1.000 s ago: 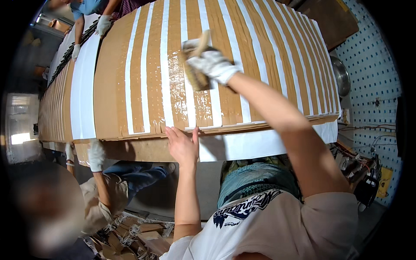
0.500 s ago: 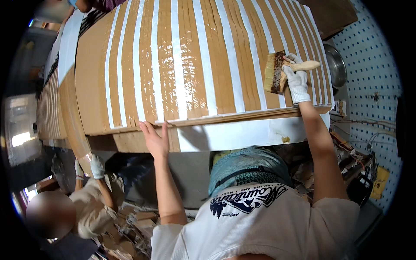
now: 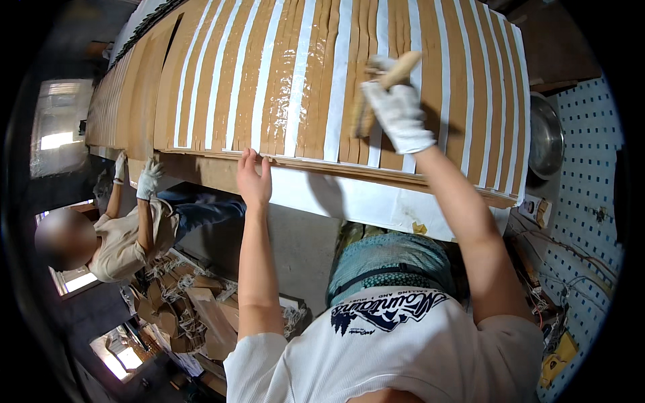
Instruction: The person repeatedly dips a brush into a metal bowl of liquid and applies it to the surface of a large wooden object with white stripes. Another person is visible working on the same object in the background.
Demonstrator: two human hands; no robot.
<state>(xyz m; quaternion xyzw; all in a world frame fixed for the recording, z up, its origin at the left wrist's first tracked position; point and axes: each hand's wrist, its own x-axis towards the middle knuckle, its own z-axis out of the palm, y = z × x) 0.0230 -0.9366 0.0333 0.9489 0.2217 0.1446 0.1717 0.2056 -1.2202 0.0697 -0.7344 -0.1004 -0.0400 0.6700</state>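
Observation:
A broad row of overlapping brown cardboard sheets [image 3: 312, 87], with white stripes between them, covers the table before me. Wet, shiny patches show left of the middle. My right hand [image 3: 398, 115], in a white knit glove, is closed around a wide flat brush [image 3: 405, 67] with a pale wooden handle. The brush's bristles are blurred and lie low over the sheets right of the middle; whether they touch cannot be made out. Bare, my left hand [image 3: 255, 178] rests its fingertips on the front edge of the sheets, thumb apart from the fingers.
At the left, a co-worker [image 3: 138, 232] has both gloved hands at the edge of a long cardboard sheet [image 3: 142, 101]. A metal basin [image 3: 545, 138] stands off the table's right end. Cardboard scraps [image 3: 201, 312] lie heaped below left. Cables run along the dotted wall [image 3: 584, 181].
My right hand has swept the brush leftward across the sheets, its handle now angled up. My left hand stays at the front edge. The co-worker's hands have risen to the table edge.

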